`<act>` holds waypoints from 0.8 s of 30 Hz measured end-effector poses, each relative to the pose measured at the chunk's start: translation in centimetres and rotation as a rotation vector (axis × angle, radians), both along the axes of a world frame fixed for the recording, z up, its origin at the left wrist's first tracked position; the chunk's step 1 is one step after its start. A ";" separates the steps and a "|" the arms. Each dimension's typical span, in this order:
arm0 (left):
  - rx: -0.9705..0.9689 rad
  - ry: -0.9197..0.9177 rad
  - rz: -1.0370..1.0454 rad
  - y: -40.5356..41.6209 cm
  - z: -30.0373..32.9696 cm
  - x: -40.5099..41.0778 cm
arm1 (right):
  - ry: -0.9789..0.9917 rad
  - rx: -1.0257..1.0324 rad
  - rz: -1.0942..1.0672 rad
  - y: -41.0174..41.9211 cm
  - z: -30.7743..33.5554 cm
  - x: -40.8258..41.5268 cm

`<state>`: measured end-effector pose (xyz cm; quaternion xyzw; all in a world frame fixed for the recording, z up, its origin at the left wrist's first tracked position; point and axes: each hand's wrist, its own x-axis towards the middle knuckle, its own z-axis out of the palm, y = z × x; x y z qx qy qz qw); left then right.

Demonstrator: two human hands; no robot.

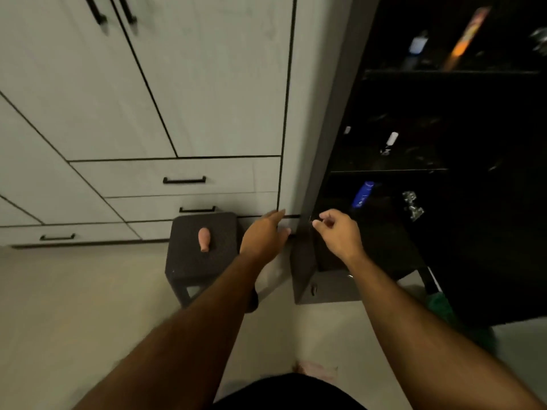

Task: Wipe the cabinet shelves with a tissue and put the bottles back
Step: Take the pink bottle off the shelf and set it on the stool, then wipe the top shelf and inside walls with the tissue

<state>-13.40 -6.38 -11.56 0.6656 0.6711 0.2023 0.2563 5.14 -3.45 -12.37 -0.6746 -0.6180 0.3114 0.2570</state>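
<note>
A dark open cabinet fills the right side, its door swung out edge-on toward me. On its lower shelf lies a blue bottle; a white-capped bottle stands on the middle shelf, and a pale bottle and an orange box sit higher up. My left hand reaches with straight fingers to the bottom of the door's outer side. My right hand hovers at the door's inner edge, fingers loosely curled, holding nothing I can see. No tissue is visible.
A dark stool stands left of my left hand with a small pink bottle lying on top. White drawers with black handles line the left wall. A metal hinge glints inside the cabinet. Pale floor lies below.
</note>
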 end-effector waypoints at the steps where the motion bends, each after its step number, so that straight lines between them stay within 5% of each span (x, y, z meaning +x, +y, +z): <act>1: 0.007 0.012 -0.028 -0.1 0.5 0.4 | -0.009 0.018 -0.015 -0.8 0.5 0.5; 24: 0.157 0.089 -0.247 -1.3 5.8 11.9 | -0.182 0.220 -0.203 -7.1 7.2 13.2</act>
